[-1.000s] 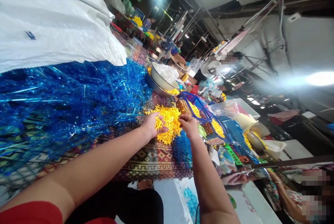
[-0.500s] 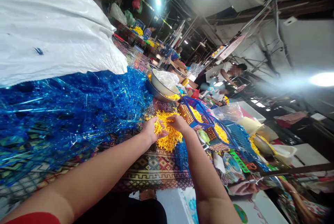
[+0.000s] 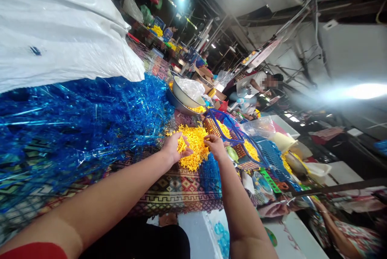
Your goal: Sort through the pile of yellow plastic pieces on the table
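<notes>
A loose heap of small, slender yellow flower buds (image 3: pixel 198 150) lies on the patterned cloth (image 3: pixel 181 186). My left hand (image 3: pixel 175 148) is palm up at the heap's left side, with several buds (image 3: pixel 182 145) cupped in its curled fingers. Across the heap, my right hand (image 3: pixel 215 145) has thumb and fingers pinched together at the right edge; a bit of yellow shows at the fingertips, too small to make out fully. Close to its wrist stands a blue and orange basket (image 3: pixel 212 125) holding more yellow buds.
Shiny blue plastic strips (image 3: pixel 90 122) spread on the left below a big white sack (image 3: pixel 60 33). Stacked bowls (image 3: pixel 181 100) stand beyond the heap. To the right are a second basket (image 3: pixel 250 164), a blue crate (image 3: pixel 272 162) and a green strip (image 3: pixel 270 180). People work farther off.
My right hand has moved right, from over the heap to its edge, its fingertips now farther from my left hand. My left hand still cups buds. The view has shifted slightly.
</notes>
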The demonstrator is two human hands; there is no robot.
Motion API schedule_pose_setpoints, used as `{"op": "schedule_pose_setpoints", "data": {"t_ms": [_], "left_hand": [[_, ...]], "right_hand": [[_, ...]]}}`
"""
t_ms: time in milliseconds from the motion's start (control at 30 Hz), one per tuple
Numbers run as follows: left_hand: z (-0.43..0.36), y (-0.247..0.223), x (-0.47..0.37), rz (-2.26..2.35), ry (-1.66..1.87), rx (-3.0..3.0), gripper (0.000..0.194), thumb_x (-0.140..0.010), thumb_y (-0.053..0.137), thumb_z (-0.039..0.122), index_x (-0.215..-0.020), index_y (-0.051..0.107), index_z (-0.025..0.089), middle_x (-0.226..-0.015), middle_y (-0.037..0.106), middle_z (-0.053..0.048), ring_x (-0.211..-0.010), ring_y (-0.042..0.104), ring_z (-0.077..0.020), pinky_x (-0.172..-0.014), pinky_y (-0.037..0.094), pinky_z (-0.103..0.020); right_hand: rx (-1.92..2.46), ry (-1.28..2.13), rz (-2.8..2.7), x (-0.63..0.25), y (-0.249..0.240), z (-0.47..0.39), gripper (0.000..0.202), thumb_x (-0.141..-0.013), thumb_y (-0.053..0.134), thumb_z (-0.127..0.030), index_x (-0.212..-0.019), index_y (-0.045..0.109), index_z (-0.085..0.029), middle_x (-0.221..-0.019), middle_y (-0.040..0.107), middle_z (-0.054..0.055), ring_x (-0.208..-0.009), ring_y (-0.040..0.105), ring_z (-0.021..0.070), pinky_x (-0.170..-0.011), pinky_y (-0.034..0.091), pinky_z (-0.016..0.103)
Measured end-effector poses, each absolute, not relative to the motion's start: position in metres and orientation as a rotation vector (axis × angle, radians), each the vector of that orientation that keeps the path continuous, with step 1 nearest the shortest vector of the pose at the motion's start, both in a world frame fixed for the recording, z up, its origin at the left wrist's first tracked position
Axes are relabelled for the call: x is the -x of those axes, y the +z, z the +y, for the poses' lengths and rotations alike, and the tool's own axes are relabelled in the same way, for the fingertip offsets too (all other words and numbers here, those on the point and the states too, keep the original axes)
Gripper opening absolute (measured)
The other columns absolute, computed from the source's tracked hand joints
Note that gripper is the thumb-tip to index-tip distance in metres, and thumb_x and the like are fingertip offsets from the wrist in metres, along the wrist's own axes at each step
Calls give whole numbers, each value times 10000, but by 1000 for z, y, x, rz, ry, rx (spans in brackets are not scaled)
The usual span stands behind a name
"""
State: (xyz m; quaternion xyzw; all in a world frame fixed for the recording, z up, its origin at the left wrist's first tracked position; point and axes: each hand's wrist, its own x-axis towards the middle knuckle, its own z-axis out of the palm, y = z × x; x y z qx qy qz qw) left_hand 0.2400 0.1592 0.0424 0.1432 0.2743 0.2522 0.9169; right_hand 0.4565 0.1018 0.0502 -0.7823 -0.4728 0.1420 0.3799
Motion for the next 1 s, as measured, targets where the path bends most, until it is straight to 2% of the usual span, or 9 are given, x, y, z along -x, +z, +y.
{"op": "schedule_pose_setpoints", "data": {"t_ms": [100, 267, 400, 467, 567, 667, 733, 867, 1000], "left_hand": [[160, 41, -241, 563, 507, -297, 203, -827, 391, 329, -817, 481, 147, -545, 522, -24, -404, 570, -180, -307, 395, -224], [159, 38, -243, 546, 498, -300, 198, -825, 396, 333, -826, 478, 153, -554, 521, -23, -418, 575, -181, -314, 411, -234], [156, 37, -244, 517, 500, -281, 189, -829, 388, 325, -851, 470, 156, -586, 546, -40, -466, 597, -201, -379, 475, -302], [155, 36, -244, 506, 500, -257, 183, -832, 380, 322, -848, 464, 161, -610, 566, -53, -495, 610, -211, -413, 493, -330], [158, 37, -243, 491, 514, -228, 185, -839, 370, 319, -828, 465, 161, -597, 564, -54, -504, 612, -206, -420, 493, -317], [161, 39, -241, 472, 537, -212, 200, -840, 369, 320, -804, 475, 154, -555, 538, -38, -463, 591, -189, -377, 461, -277], [162, 41, -241, 477, 544, -210, 205, -836, 376, 323, -793, 480, 152, -545, 529, -32, -430, 573, -181, -347, 429, -255], [163, 41, -241, 510, 545, -236, 201, -831, 381, 318, -767, 475, 151, -529, 517, -28, -360, 524, -152, -282, 290, -182], [164, 39, -242, 493, 583, -279, 203, -831, 364, 314, -756, 461, 152, -517, 514, -30, -337, 511, -150, -264, 200, -173]], "right_hand": [[1802, 529, -1006, -452, 53, 97, 209, -566, 639, -268, -736, 585, -160, -500, 513, -49, -450, 494, 95, -373, 312, 184], [1588, 755, -862, -432, 64, 92, 284, -534, 709, -284, -753, 567, -172, -518, 538, -45, -450, 515, 103, -364, 314, 185], [1516, 828, -1024, -402, 77, 92, 259, -590, 699, -301, -788, 589, -177, -561, 576, -32, -446, 506, 88, -382, 336, 189], [1559, 846, -1195, -395, 83, 95, 286, -621, 682, -311, -863, 610, -178, -653, 621, -5, -507, 542, 100, -425, 381, 201], [1810, 606, -1342, -406, 85, 101, 279, -668, 625, -325, -900, 628, -171, -781, 652, 32, -604, 587, 130, -485, 423, 225], [2161, 144, -1489, -428, 75, 106, 153, -685, 584, -261, -785, 657, -172, -765, 667, 42, -670, 602, 152, -614, 458, 264], [2309, -23, -1646, -437, 65, 108, 139, -667, 585, -212, -775, 670, -185, -781, 677, 44, -742, 608, 169, -703, 455, 276], [2363, -87, -1722, -438, 51, 107, 166, -646, 536, -159, -731, 675, -191, -756, 678, 42, -739, 612, 170, -691, 452, 257], [2194, 179, -1420, -441, 47, 103, 172, -628, 521, -221, -722, 652, -161, -644, 649, 24, -548, 584, 139, -540, 454, 242]]}}
